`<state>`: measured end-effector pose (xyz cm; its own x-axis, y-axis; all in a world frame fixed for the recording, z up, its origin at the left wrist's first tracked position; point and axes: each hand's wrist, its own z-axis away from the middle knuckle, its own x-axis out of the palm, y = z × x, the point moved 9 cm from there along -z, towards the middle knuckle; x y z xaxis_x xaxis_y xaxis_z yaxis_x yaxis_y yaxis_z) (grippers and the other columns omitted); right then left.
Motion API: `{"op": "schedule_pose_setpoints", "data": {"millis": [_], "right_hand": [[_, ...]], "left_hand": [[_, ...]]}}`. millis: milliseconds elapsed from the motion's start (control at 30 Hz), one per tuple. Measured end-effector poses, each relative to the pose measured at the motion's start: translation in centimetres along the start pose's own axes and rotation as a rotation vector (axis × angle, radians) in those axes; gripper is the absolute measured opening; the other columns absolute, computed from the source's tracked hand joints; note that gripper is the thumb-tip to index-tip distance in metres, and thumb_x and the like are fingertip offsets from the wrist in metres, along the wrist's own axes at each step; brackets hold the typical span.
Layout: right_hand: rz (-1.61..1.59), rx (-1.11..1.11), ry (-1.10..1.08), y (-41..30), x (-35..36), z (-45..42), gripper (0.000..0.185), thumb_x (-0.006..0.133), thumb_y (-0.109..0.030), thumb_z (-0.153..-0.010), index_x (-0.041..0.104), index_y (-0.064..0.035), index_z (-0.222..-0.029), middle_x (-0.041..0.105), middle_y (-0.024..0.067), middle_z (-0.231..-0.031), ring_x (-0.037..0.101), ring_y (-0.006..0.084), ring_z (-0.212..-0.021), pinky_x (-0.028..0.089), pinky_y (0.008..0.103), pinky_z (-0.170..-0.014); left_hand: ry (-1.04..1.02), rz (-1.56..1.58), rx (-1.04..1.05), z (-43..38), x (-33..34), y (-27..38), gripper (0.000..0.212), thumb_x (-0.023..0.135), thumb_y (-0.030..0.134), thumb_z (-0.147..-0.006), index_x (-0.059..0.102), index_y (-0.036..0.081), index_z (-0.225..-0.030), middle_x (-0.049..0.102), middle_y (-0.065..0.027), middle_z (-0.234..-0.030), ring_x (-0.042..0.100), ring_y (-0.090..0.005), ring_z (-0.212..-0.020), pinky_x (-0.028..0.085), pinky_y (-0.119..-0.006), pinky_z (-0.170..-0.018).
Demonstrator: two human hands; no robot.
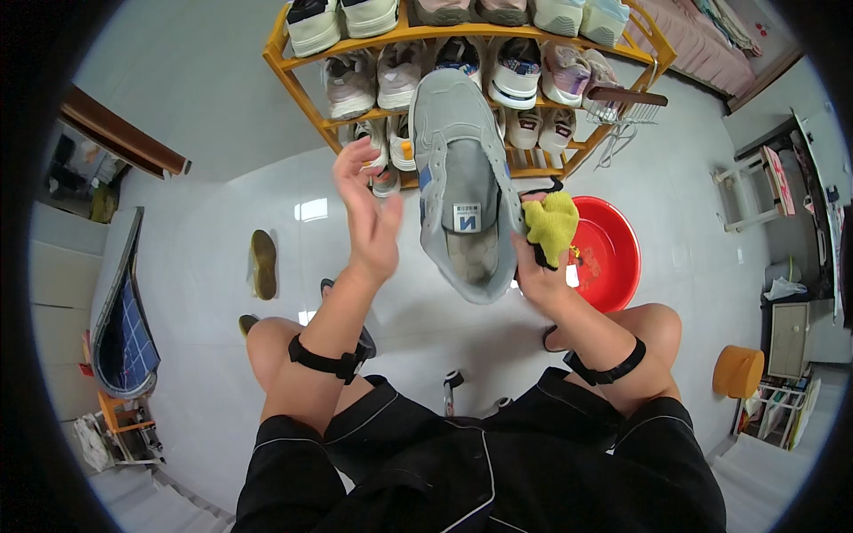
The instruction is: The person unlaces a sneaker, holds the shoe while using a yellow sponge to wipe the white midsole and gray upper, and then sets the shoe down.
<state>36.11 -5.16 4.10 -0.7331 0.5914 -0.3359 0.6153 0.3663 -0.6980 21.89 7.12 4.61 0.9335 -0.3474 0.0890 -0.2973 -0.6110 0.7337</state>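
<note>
A grey sneaker (450, 113) with empty eyelets is held up before me, toe pointing away and its opening facing me. Its tongue (466, 180) bears a label with writing, and the insole looks stained. My right hand (536, 260) grips the shoe's right side near the heel. Bunched in that same hand is a yellow cloth (552, 223) with black edging. My left hand (370, 213) is raised just left of the shoe, fingers apart and somewhat blurred, holding nothing.
Several pairs of shoes fill a wooden rack (413, 32) ahead. A brush (626, 96) and white laces (616, 143) hang at its right end. On the floor at right stands a red plastic basin (623, 233). An insole (264, 264) lies at left.
</note>
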Motion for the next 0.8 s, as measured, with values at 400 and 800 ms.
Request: {"op": "schedule_pose_setpoints", "data": {"millis": [400,800], "right_hand": [[-0.225,0.321,-0.067,2.8,0.7,-1.0,0.016,0.044,-0.014,-0.075,0.045,-0.0004,-0.083,0.048,0.0068,-0.072,0.045,0.0151,-0.066,0.037,0.0251,-0.059],[0.247,0.482,-0.152,4.1,0.0,-3.1,0.041,0.049,-0.031,-0.074,0.035,0.0026,-0.092,0.052,0.0204,-0.075,0.051,0.0335,-0.074,0.04,0.0362,-0.061]], "left_hand": [[-0.212,0.616,-1.106,6.2,4.1,-6.0,0.041,0.053,0.015,-0.067,0.038,-0.004,-0.101,0.05,-0.0114,-0.087,0.052,-0.0185,-0.073,0.046,-0.031,-0.062],[-0.295,0.584,-1.119,8.9,4.9,-5.5,0.036,0.052,0.011,-0.066,0.042,-0.005,-0.097,0.052,-0.0099,-0.084,0.052,-0.0156,-0.072,0.043,-0.026,-0.064]]}}
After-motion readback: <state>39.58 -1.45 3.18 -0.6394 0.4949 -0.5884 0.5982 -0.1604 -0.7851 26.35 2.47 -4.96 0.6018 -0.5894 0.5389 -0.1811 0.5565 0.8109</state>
